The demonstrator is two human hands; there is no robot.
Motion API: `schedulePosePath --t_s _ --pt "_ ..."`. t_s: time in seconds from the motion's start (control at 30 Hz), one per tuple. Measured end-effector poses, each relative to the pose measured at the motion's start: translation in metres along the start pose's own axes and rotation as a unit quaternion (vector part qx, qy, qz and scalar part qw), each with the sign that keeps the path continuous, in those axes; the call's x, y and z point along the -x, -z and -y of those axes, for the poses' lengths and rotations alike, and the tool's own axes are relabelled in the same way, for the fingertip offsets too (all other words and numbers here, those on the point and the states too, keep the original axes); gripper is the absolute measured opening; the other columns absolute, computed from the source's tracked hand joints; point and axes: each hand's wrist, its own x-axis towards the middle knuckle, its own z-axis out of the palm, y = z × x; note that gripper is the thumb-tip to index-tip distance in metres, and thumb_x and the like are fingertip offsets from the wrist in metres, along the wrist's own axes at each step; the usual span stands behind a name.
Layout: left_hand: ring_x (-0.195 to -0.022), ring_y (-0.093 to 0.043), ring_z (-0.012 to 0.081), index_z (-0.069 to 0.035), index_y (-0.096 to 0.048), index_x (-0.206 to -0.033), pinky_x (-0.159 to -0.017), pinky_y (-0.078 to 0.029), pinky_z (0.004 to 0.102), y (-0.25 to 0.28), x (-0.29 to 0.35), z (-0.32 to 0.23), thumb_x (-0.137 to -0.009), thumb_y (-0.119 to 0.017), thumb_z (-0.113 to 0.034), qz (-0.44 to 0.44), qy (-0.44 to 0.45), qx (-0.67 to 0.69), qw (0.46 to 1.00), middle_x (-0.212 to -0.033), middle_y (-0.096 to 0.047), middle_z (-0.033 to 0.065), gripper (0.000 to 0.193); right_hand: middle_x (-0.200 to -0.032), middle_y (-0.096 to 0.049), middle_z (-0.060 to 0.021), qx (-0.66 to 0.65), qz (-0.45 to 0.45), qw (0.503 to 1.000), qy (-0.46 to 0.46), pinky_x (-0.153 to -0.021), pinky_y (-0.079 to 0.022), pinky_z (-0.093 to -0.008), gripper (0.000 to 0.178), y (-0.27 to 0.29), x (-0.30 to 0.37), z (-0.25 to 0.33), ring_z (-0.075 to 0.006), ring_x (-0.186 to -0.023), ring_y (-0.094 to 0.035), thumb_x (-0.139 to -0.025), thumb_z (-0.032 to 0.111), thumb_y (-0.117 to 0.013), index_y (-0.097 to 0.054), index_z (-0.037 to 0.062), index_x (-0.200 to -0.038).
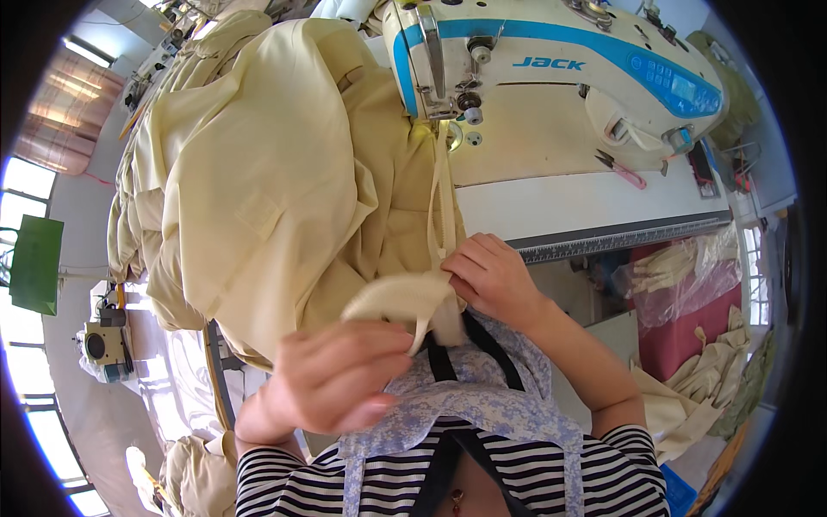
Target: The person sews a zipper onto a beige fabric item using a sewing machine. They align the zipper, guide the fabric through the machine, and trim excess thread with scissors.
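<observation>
A large piece of beige fabric (258,164), bunched up like a garment, spreads over the left of the sewing table and reaches the needle area of a white and blue sewing machine (551,39). A narrow beige strip (442,202) runs from under the presser foot toward me. My right hand (493,280) pinches the strip's lower part between thumb and fingers, near the table's front edge. In front of my chest, my left hand (340,375) is smeared by motion beside a blurred loop of beige fabric (401,302); its grip is unclear.
Pink-handled thread snips (622,170) lie on the table right of the needle. A ruler strip (624,237) edges the table front. Beige pieces and clear plastic (689,267) sit low at right. A green bag (36,263) hangs at far left, near another machine (105,345).
</observation>
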Motion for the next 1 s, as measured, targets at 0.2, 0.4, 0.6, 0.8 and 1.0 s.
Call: schedulePosePath --t_s 0.2,0.4,0.6,0.8,1.0 --pt "-0.121 -0.062 0.0311 -0.001 -0.053 -0.143 -0.099 -0.052 0.0372 -0.052 -0.031 0.075 -0.088 -0.058 -0.004 0.156 -0.039 -0.064 0.985 -0.13 -0.066 0.0137 0.056 -0.093 -0.059 -0.0063 0.011 0.009 0.999 0.052 -0.077 -0.052 -0.0353 0.018 0.006 0.003 -0.01 -0.0255 -0.091 -0.06 -0.078 0.012 -0.064 -0.067 0.0036 -0.094" --pt "-0.129 -0.053 0.0318 -0.002 -0.064 -0.123 -0.103 -0.047 0.043 -0.098 -0.046 0.144 -0.083 -0.064 -0.008 0.226 -0.085 -0.335 0.911 -0.126 -0.064 0.0129 0.04 -0.089 -0.061 -0.0063 -0.032 -0.037 0.997 0.056 -0.07 -0.054 -0.0353 0.024 0.01 0.001 -0.009 -0.0247 -0.082 -0.062 -0.071 0.011 -0.077 -0.069 0.0031 -0.091" --pt "-0.105 -0.061 0.0238 -0.006 -0.066 -0.109 -0.091 -0.051 0.0425 -0.031 -0.024 0.079 -0.086 -0.066 -0.016 0.395 0.259 -0.328 0.818 -0.108 -0.065 0.008 0.025 -0.089 -0.064 -0.0045 -0.086 -0.081 0.993 0.006 -0.064 -0.054 -0.0336 0.024 0.015 -0.002 -0.006 -0.0236 -0.076 -0.062 -0.076 0.014 -0.082 -0.071 0.0041 -0.095" --pt "-0.119 -0.057 0.0348 -0.003 -0.059 -0.124 -0.101 -0.048 0.0452 -0.076 -0.044 0.106 -0.081 -0.069 -0.014 0.15 0.009 -0.302 0.941 -0.119 -0.06 0.0139 0.045 -0.095 -0.068 -0.0042 -0.045 -0.112 0.988 0.091 -0.072 -0.057 -0.0333 0.024 0.015 -0.012 -0.002 -0.0234 -0.083 -0.066 -0.077 0.016 -0.082 -0.073 0.0075 -0.097" --pt "-0.135 -0.048 0.0362 -0.005 -0.055 -0.134 -0.112 -0.041 0.0487 -0.095 -0.044 0.149 -0.08 -0.074 -0.009 0.187 -0.041 -0.16 0.968 -0.138 -0.054 0.0134 0.057 -0.12 -0.068 -0.0045 -0.152 0.019 0.971 0.185 -0.093 -0.055 -0.036 0.023 0.027 -0.023 0.026 -0.0208 -0.112 -0.065 -0.085 0.015 -0.07 -0.071 0.0061 -0.105"
